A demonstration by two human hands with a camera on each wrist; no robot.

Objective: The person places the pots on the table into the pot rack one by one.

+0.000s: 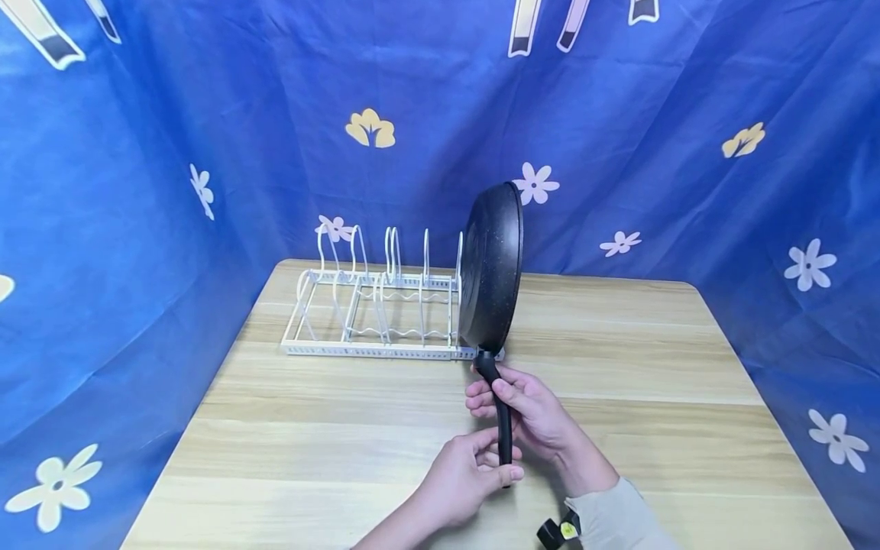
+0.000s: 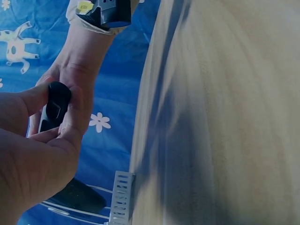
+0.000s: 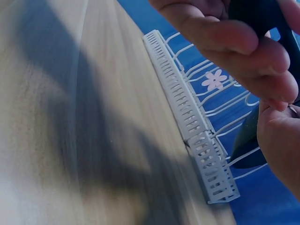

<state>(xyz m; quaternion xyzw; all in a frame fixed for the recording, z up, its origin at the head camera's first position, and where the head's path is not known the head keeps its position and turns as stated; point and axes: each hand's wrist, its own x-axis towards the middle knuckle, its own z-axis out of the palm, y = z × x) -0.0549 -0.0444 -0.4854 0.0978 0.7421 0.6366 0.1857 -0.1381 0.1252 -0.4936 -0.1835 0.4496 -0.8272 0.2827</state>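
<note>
On the left hangs a blue cloth (image 1: 137, 191) printed with pale flowers, which runs round behind the wooden surface (image 1: 275, 473); next comes a white extendable pan rack (image 1: 385, 350), lying lengthwise toward the back, its wire loops (image 1: 425, 234) upright in pairs, probably spaced that way so that flat cookware can lean on edge between them. Nearer the front, the left hand (image 1: 462, 477) pinches the tail of a black handle (image 1: 505, 420), thumb on one side and fingers on the other, presumably because holding so far back gives leverage over the angle. That handle belongs to a speckled black frying pan (image 1: 491, 267), upright on its edge at the rack's right end, underside facing the loops; in the right wrist view its dark body shows behind the end wires, though I cannot tell whether the rack bears any weight. Just right of the handle, the right hand (image 1: 536, 412) grips it closer to the pan's body, thumb over it and fingers reaching beyond, likely to carry the heavier part, and past that a light sleeve (image 1: 615, 519) covers the forearm above a black wrist device (image 1: 553, 533)
</note>
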